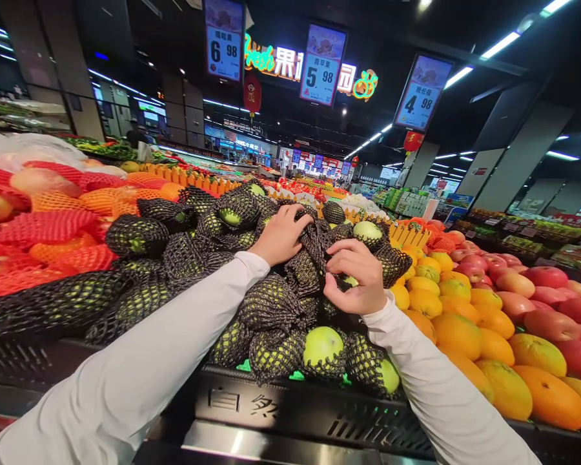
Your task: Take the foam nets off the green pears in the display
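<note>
Green apples [323, 349] in black foam nets are heaped in front of me. My left hand [283, 236] reaches into the top of the heap, its fingers curled over a black net sleeve [315, 240]; the apple inside is mostly hidden. To its right, my right hand [356, 274] is bent with thumb and fingers apart, beside the same netted piece. I see nothing held in it. Part of a green apple shows just behind its fingers. Another bare-topped green apple [368, 231] lies beyond that hand.
Fruit in red and orange nets [53, 226] is piled on the left. Oranges [459, 332] and red apples [552, 323] fill the right side. A black display edge [290, 400] runs along the front. Price screens [323, 64] hang overhead, and yellow picket dividers [409, 234] stand behind.
</note>
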The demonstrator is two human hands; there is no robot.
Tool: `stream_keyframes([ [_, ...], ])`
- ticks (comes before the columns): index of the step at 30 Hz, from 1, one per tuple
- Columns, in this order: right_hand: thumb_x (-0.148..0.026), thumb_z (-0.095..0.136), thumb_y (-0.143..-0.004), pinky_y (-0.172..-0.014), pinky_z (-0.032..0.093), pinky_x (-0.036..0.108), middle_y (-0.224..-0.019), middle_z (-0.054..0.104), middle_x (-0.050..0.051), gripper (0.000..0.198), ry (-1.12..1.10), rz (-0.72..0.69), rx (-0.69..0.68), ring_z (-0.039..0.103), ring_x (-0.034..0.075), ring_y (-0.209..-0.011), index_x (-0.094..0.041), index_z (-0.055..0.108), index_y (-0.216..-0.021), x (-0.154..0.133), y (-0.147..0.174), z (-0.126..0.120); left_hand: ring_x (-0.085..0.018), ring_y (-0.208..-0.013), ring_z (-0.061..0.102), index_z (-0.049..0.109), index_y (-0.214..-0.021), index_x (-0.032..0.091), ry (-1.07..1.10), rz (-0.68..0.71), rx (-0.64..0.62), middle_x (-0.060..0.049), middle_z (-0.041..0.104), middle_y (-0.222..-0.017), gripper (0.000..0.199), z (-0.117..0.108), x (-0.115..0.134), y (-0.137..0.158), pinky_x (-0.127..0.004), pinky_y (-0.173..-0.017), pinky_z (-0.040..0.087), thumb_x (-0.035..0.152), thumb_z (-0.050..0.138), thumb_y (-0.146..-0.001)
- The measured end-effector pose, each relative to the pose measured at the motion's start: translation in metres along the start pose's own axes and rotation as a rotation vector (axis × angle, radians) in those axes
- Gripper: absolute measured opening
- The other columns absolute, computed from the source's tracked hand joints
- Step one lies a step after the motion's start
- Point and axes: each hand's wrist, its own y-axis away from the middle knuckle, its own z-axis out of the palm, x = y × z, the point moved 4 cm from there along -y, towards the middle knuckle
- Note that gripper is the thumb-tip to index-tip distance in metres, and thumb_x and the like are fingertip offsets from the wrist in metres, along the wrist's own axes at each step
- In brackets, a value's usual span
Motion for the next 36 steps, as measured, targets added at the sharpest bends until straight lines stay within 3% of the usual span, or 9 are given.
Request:
stream_keyframes([
  [4,-0.012,0.056,-0.069,-0.075,0.051,0.038,-0.056,0.057,-0.002,0.018,-0.021,0.004,0.038,0.067,0.022,-0.083,-0.023,0.045,-0.06,-0.002,-0.002,-0.003,-0.035,-0.132,0.039,0.052,-0.128,0.019,0.071,0.026,0.035,-0.016,0.044,-0.142,0.048,-0.001,0.003,0.0,-0.054,-0.109,0.04,0.011,0.058,-0.081],
  [8,-0.014,0.057,-0.072,-0.075,0.05,0.036,-0.062,0.062,-0.001,0.016,0.096,-0.036,-0.033,0.067,0.021,-0.08,-0.023,0.047,-0.062,-0.004,0.0,0.003,-0.035,-0.133,0.039,0.051,-0.131,0.017,0.076,0.042,0.034,-0.018,0.043,-0.144,0.047,-0.001,0.003,-0.001,-0.055,-0.108,0.041,0.009,0.052,-0.085],
  [12,-0.017,0.054,-0.08,-0.063,0.047,0.029,-0.073,0.067,0.002,0.011,0.254,0.128,-0.06,0.062,0.015,-0.066,-0.021,0.058,-0.071,0.005,0.004,0.006,-0.032,-0.132,0.041,0.054,-0.126,0.018,0.07,0.071,0.119,-0.015,0.045,-0.144,0.041,-0.011,0.007,-0.001,-0.052,-0.111,0.039,0.009,0.049,-0.087],
  [17,-0.022,0.052,-0.089,-0.062,0.045,0.025,-0.081,0.072,0.002,0.019,0.37,0.242,-0.047,0.065,0.013,-0.068,-0.019,0.069,-0.08,0.008,0.004,0.003,-0.031,-0.126,0.047,0.062,-0.115,0.017,0.008,0.147,0.221,-0.014,0.053,-0.137,0.029,-0.022,0.012,-0.002,-0.05,-0.107,0.044,0.011,0.048,-0.09],
  [22,-0.029,0.053,-0.095,-0.063,0.044,0.026,-0.073,0.071,0.003,0.037,0.342,0.182,-0.056,0.062,0.013,-0.066,-0.018,0.062,-0.061,0.0,-0.001,0.002,-0.033,-0.124,0.048,0.066,-0.108,0.018,-0.053,0.137,0.158,-0.015,0.054,-0.135,0.022,-0.014,0.008,-0.001,-0.053,-0.101,0.048,0.017,0.054,-0.09],
  [25,-0.028,0.057,-0.092,-0.071,0.044,0.028,-0.069,0.069,0.002,0.034,0.263,0.051,-0.143,0.061,0.014,-0.071,-0.018,0.058,-0.059,-0.005,-0.001,0.009,-0.033,-0.124,0.048,0.067,-0.108,0.017,-0.09,0.131,0.105,-0.015,0.053,-0.137,0.023,-0.008,0.006,-0.001,-0.053,-0.098,0.049,0.015,0.055,-0.088],
  [28,-0.028,0.052,-0.094,-0.062,0.037,0.027,-0.053,0.057,-0.001,0.042,0.244,0.006,-0.253,0.051,0.011,-0.055,-0.019,0.052,-0.052,-0.005,0.002,0.016,-0.033,-0.124,0.049,0.066,-0.109,0.015,-0.107,0.131,0.103,-0.016,0.054,-0.137,0.029,-0.008,0.006,-0.001,-0.051,-0.099,0.05,0.008,0.051,-0.085],
  [32,-0.029,0.047,-0.096,-0.055,0.029,0.029,-0.054,0.056,-0.001,0.041,0.416,0.19,-0.259,0.045,0.012,-0.049,-0.019,0.057,-0.057,0.007,0.004,0.012,-0.031,-0.123,0.051,0.062,-0.116,0.009,-0.04,0.165,0.185,-0.017,0.057,-0.136,0.038,-0.015,0.011,-0.002,-0.048,-0.106,0.047,0.003,0.047,-0.081],
  [36,-0.027,0.047,-0.096,-0.056,0.03,0.028,-0.078,0.072,0.002,0.027,0.546,0.444,-0.264,0.061,0.016,-0.064,-0.021,0.072,-0.099,0.019,0.006,0.006,-0.029,-0.12,0.056,0.061,-0.117,0.011,0.052,0.224,0.295,-0.016,0.059,-0.134,0.035,-0.025,0.017,0.002,-0.048,-0.106,0.047,0.011,0.048,-0.084],
])
